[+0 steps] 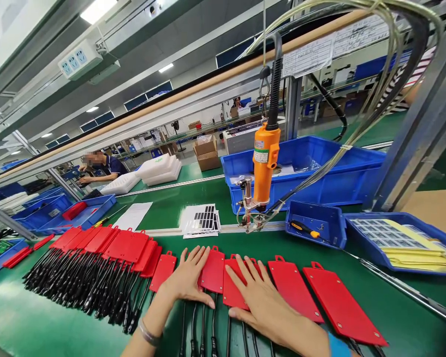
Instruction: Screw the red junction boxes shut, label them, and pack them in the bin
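Note:
Red flat plastic cases with hanger loops and black cables lie in a row along the green bench. My left hand [188, 276] is spread over the left part of one red case [214, 270], fingers stretched and thumb pointing right. My right hand [260, 302] lies with fingers apart over a neighbouring red case [233, 292], hiding part of it. Neither hand is closed round anything. Two more red cases, a nearer one [292, 285] and a farther one [342, 302], lie to the right. Another red case [163, 271] sits just left of my left hand.
Many overlapping red cases [122, 245] with black cables [92, 282] fill the left. An orange electric screwdriver [264, 163] hangs ahead. Behind are a large blue bin [319, 183], a small blue tray [297, 213] and label sheets [200, 220]. A co-worker [104, 166] sits far left.

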A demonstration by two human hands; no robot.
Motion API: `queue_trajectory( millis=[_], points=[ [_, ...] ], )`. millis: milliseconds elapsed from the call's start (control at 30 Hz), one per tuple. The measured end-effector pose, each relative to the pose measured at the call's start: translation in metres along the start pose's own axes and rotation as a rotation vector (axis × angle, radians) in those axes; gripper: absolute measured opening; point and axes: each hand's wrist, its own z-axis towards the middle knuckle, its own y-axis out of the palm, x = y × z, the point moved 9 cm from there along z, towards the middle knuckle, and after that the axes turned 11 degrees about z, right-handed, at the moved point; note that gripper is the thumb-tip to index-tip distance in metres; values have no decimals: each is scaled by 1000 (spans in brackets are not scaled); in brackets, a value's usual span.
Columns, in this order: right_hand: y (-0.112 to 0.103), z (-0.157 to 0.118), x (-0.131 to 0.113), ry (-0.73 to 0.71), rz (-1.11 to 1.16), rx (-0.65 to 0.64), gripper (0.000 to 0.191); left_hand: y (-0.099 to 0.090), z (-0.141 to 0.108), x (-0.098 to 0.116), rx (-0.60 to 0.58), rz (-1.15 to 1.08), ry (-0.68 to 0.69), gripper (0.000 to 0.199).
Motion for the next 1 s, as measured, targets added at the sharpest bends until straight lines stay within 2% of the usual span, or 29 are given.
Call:
queue_trajectory(
  millis=[100, 200, 367, 467, 533, 600, 700, 767, 867, 1000],
  points=[
    [-5, -14, 12, -2, 15, -61, 95, 7, -9, -19, -83, -38, -10, 144],
    [-9, -23, 21, 17, -3, -153, 102, 11, -23, -37, -109, -82, -51, 140],
    [-25, -16, 25, 83, -84, -201, 114, 6, -40, -63, -133, -134, -143, 125],
    [-27, -11, 24, 93, -116, -253, 121, 4, -43, -65, -235, -122, -168, 128],
    [-30, -9, 23, 80, -152, -239, 122, 4, -41, -61, -324, -115, -188, 131],
    [-35, -7, 23, 66, -208, -186, 123, -1, -34, -50, -346, -172, -190, 124],
    [-44, -4, 22, 45, -275, -106, 121, -14, -12, -26, -200, -314, -138, 107],
    [-44, -4, 22, 42, -274, -108, 121, -17, 4, -10, -95, -309, -96, 112],
    [-38, -7, 22, 48, -222, -167, 121, -9, 19, 8, -33, -200, -33, 120],
    [-30, -8, 22, 64, -147, -186, 124, -7, 19, 11, 24, -104, -83, 113]
  ],
)
